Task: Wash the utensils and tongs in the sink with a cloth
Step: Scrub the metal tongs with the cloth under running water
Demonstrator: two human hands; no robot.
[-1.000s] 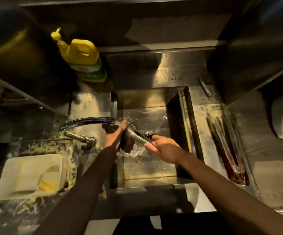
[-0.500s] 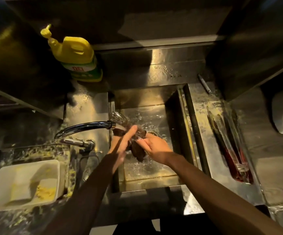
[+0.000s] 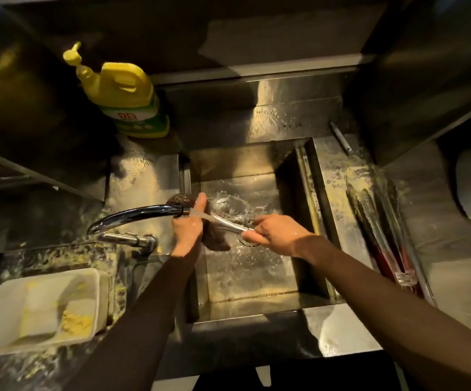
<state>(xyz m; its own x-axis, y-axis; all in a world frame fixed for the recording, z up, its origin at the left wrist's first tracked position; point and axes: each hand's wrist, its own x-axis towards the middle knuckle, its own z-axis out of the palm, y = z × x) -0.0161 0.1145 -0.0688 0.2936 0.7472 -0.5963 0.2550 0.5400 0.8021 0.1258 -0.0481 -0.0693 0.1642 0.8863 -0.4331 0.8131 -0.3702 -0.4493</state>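
Tongs [image 3: 378, 235] right of sink [image 3: 245, 273], tub [image 3: 31, 301] left.

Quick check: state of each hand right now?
Left hand: closed, gripping the dark cloth.
Right hand: closed, gripping the metal utensil.

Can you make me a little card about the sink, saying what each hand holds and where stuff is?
left hand: grips dark cloth
right hand: holds metal utensil
faucet: water running onto the utensil
tongs: on the counter, right of the sink
soap bottle: yellow, behind the faucet
white container: left of sink, yellow scraps inside
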